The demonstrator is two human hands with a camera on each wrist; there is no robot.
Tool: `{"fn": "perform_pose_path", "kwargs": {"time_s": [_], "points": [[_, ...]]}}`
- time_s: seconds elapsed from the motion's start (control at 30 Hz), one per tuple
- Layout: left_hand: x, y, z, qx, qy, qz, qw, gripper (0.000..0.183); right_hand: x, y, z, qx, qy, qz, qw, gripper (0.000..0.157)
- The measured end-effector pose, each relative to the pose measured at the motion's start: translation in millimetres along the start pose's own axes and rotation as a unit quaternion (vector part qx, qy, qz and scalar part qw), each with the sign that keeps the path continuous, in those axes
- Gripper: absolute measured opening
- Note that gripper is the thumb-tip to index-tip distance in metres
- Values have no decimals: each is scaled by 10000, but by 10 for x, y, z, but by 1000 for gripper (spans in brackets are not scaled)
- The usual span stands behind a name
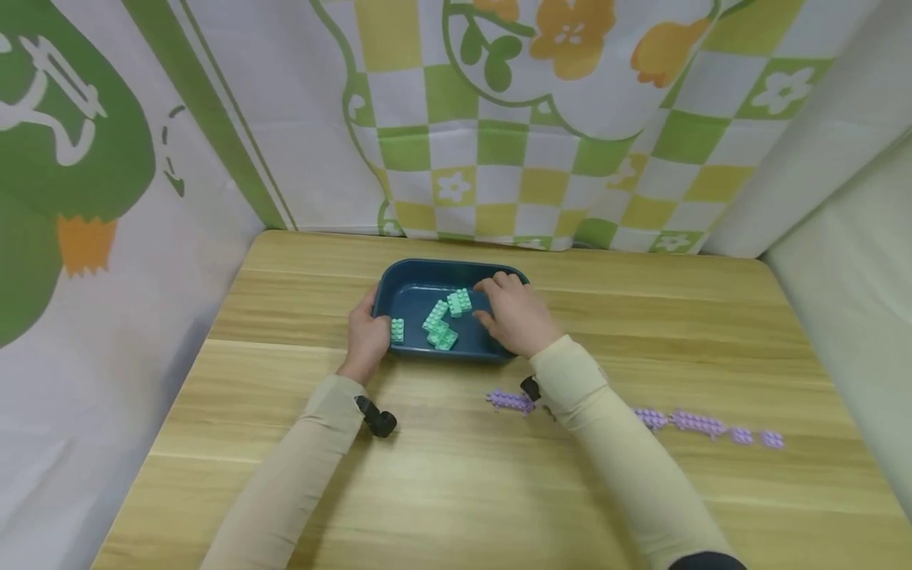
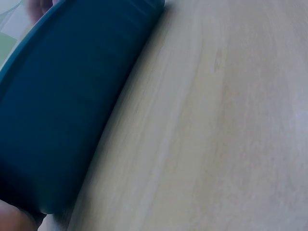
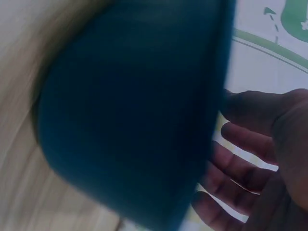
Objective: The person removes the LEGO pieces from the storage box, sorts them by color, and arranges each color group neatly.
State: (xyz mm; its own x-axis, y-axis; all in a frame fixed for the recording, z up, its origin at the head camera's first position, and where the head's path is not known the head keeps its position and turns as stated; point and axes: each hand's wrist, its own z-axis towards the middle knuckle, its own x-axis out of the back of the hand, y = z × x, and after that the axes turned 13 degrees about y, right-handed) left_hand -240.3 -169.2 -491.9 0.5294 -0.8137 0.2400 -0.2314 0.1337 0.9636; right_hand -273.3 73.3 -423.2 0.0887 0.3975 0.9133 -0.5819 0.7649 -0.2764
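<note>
A dark blue plastic tray (image 1: 422,286) stands on the wooden table. My left hand (image 1: 367,340) grips its left end, thumb over the rim beside a green toy brick (image 1: 397,330). More green building bricks (image 1: 436,315) lie on the tray floor, some see-through and bunched near the front. Over the tray's right end reaches my right hand (image 1: 518,315), fingers spread and bent slightly, nothing visible between them. Its fingertips (image 3: 224,154) overlap the rim in the right wrist view. The tray's outer wall (image 2: 72,91) fills the left of the left wrist view.
Purple toy bricks (image 1: 698,423) lie in a row at the right of the table (image 1: 456,491), partly behind the right forearm. One purple strip (image 1: 510,400) lies in front of the tray. A patterned curtain (image 1: 499,182) hangs along the back edge.
</note>
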Motion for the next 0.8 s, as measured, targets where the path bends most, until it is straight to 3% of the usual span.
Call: {"fn": "perform_pose_path", "kwargs": {"time_s": [0.43,0.63,0.8], "points": [[1,-9,-7,-51,-10,-74,10000,71,-287,47,198,-365,-1136,-129,9928,62],[-7,-13,-2,-10,-39,-121,9999,70,-429,80,227,-430,-1279,-132,9908,62],[-3,-5,0,37,-49,-108,9999,70,-479,104,236,-435,-1152,-29,9924,56]]}}
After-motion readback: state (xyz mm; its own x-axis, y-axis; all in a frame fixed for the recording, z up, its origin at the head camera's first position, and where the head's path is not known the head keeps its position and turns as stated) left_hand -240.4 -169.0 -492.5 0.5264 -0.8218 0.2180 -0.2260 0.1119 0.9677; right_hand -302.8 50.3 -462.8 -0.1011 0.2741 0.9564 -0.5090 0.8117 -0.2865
